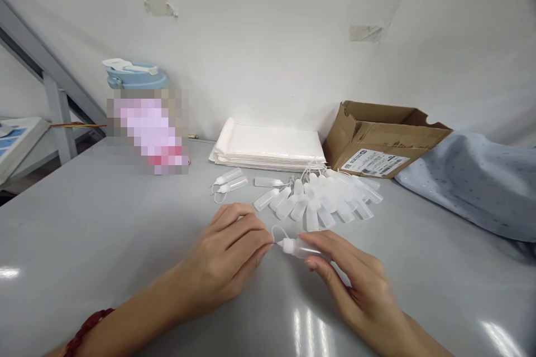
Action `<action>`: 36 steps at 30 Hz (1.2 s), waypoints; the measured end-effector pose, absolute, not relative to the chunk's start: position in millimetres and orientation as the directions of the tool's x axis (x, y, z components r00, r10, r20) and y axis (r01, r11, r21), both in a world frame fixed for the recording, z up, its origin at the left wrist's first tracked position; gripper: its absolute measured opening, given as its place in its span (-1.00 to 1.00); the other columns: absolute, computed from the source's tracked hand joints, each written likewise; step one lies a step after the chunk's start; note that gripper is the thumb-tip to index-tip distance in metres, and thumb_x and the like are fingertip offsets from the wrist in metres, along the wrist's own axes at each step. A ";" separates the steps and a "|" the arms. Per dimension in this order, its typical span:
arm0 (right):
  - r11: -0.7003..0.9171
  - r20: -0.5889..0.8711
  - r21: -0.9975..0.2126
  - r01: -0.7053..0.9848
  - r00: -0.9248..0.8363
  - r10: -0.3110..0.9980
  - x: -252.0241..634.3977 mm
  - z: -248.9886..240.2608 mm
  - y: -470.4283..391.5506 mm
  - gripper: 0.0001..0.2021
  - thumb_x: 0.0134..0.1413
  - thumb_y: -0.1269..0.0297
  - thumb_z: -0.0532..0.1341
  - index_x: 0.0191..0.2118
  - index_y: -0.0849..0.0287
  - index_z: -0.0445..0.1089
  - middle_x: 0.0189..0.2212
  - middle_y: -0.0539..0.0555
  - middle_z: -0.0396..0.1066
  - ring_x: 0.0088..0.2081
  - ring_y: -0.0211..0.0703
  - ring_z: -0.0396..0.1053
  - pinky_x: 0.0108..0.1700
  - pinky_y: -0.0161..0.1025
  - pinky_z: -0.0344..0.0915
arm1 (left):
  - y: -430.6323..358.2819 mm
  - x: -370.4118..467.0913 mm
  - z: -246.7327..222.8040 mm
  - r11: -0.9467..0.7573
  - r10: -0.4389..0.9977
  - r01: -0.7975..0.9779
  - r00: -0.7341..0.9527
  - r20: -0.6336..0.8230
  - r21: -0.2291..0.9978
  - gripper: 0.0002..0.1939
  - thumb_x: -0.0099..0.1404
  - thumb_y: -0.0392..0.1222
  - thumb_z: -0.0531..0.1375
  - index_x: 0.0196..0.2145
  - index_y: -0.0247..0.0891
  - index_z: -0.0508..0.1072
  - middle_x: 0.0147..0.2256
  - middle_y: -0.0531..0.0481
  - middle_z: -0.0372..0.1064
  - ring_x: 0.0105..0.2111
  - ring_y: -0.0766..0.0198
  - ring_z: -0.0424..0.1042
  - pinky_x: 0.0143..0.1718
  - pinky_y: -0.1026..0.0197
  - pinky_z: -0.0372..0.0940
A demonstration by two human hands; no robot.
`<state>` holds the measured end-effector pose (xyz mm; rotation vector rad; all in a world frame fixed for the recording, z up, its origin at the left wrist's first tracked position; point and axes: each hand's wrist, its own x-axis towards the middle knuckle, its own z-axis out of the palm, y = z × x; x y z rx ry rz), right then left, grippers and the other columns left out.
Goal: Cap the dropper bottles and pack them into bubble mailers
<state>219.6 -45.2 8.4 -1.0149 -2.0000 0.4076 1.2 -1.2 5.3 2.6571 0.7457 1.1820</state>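
My right hand [355, 279] holds a small translucent needle-tip squeeze bottle [299, 247] on its side, thumb below and fingers above, with the nozzle facing left. From its neck a thin white strap [280, 227] loops over to the fingertips of my left hand [237, 248]. Those fingers are pinched together around the strap's end, at the cap, which they mostly hide. A thin dark needle shows between the nozzle and the left fingertips. Just beyond my hands lies a heap of similar bottles [312, 217]. Two more bottles [233, 184] lie apart, further left.
A stack of white padded envelopes [272, 142] lies against the wall, beside an open cardboard box [389, 139]. Grey-blue cloth [473, 178] covers the right side. At the back left are a blue lidded container [136, 77] and a blurred pink item [151, 128].
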 end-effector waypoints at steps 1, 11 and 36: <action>0.618 0.540 -0.606 0.502 -0.311 0.782 218.9 8.9 -45.1 -0.72 0.16 0.54 0.12 -0.02 0.20 0.34 -0.30 0.07 0.46 -0.32 -0.26 0.43 -0.32 -0.39 0.40 | -2.5 1.7 5.3 -0.870 0.489 0.376 0.572 0.659 0.319 -0.84 0.26 -0.50 0.13 -0.27 -0.30 0.39 -0.41 -0.02 0.39 -0.33 0.23 0.26 -0.24 0.11 0.26; 0.638 0.569 -0.633 0.438 -0.295 0.767 214.6 6.3 -45.3 -0.69 0.11 0.61 0.13 -0.05 0.22 0.37 -0.30 0.13 0.46 -0.30 -0.22 0.44 -0.31 -0.33 0.42 | -6.2 6.3 5.2 -0.899 0.431 0.345 0.595 0.678 0.269 -0.79 0.24 -0.55 0.06 -0.30 -0.30 0.36 -0.39 -0.04 0.40 -0.31 0.22 0.29 -0.26 0.14 0.26; 0.536 0.507 -0.597 0.597 -0.237 0.829 213.5 -13.0 -33.9 -0.75 0.22 0.45 0.08 0.00 0.13 0.24 -0.11 0.16 0.32 -0.14 -0.18 0.41 -0.15 -0.21 0.52 | 44.6 -41.0 7.9 -0.628 0.657 0.759 0.397 0.641 0.173 -0.85 0.31 -0.24 0.14 -0.42 -0.22 0.43 -0.48 0.03 0.43 -0.35 0.17 0.31 -0.28 0.09 0.17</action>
